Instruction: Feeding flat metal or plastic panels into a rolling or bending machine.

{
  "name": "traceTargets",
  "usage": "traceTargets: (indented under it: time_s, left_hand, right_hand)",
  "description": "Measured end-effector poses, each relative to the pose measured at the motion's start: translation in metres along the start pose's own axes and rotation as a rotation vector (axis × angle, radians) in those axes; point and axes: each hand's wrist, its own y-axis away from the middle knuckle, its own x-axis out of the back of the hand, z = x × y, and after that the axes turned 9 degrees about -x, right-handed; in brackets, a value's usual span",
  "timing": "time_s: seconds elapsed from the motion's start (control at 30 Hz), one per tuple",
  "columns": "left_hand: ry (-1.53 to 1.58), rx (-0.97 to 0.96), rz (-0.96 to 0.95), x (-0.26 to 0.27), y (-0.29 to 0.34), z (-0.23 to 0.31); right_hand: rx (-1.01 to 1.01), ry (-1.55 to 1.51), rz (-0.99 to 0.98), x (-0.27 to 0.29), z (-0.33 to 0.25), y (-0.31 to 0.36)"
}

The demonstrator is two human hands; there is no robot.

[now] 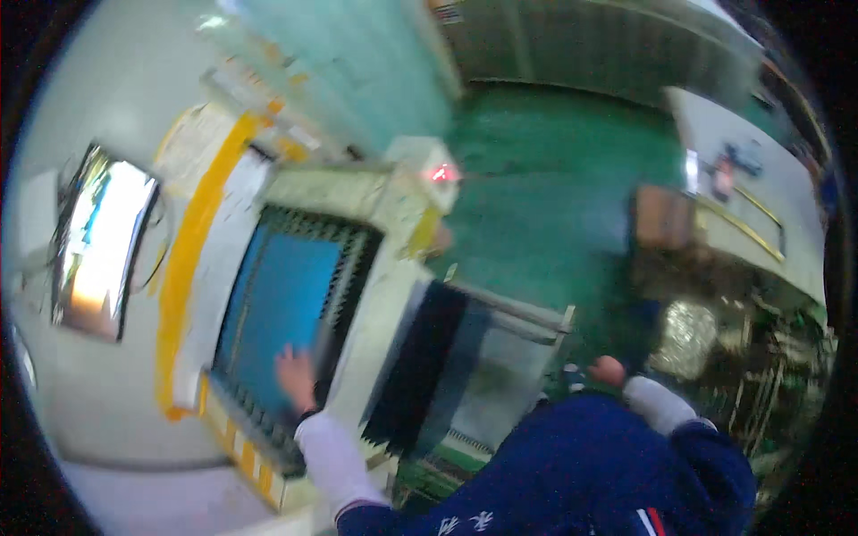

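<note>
At eight o'clock, I can't tell for blur whether the left hand [297, 375] touches the blue sheet [284, 299]. At four, the right hand [609, 370] is smeared; the navy jacket [572, 469] is cut off at five.

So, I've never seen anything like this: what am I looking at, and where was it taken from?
There is no robot here, just a person with bare hands. The one picture comes from a wide fisheye camera on their head, looking down, so edges bend. The left hand, fingers spread, is over a blue panel in a pale machine; blur hides whether it touches. The right hand is by the person's side, and I see nothing held in either. A lit screen is at the left.
</note>
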Motion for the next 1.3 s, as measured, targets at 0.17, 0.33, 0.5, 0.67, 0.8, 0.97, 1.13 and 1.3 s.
traceTargets:
  time_s: [0.17, 0.33, 0.5, 0.67, 0.8, 0.97, 1.13, 1.3]
  left_hand:
    - [0.123, 0.006, -0.117, 0.004, 0.006, -0.008]
    - [0.007, 0.039, -0.045, -0.016, 0.01, -0.026]
    - [0.054, -0.201, -0.029, 0.054, 0.008, 0.051]
    - [0.276, -0.094, 0.143, 0.04, 0.027, 0.098]
    - [0.389, -0.363, 0.26, 0.016, 0.072, 0.162]
    - [0.445, -0.421, -0.063, -0.025, 0.167, 0.209]
    - [0.299, -0.361, -0.196, -0.024, 0.225, 0.235]
    - [0.22, -0.281, -0.232, -0.007, 0.233, 0.261]
  right_hand:
    - [-0.466, 0.035, 0.269, -0.034, 0.026, -0.018]
    - [-0.247, -0.053, 0.112, -0.021, 0.028, -0.012]
    - [-0.327, -0.215, 0.019, -0.019, 0.027, -0.002]
    - [-0.285, -0.162, -0.006, -0.015, 0.028, -0.001]
    - [-0.307, -0.174, -0.011, -0.013, 0.038, -0.001]
    - [-0.294, -0.106, -0.047, -0.008, 0.041, -0.003]
    - [-0.247, -0.082, -0.002, 0.001, 0.042, 0.004]
    - [-0.259, -0.058, 0.004, 0.003, 0.046, 0.004]
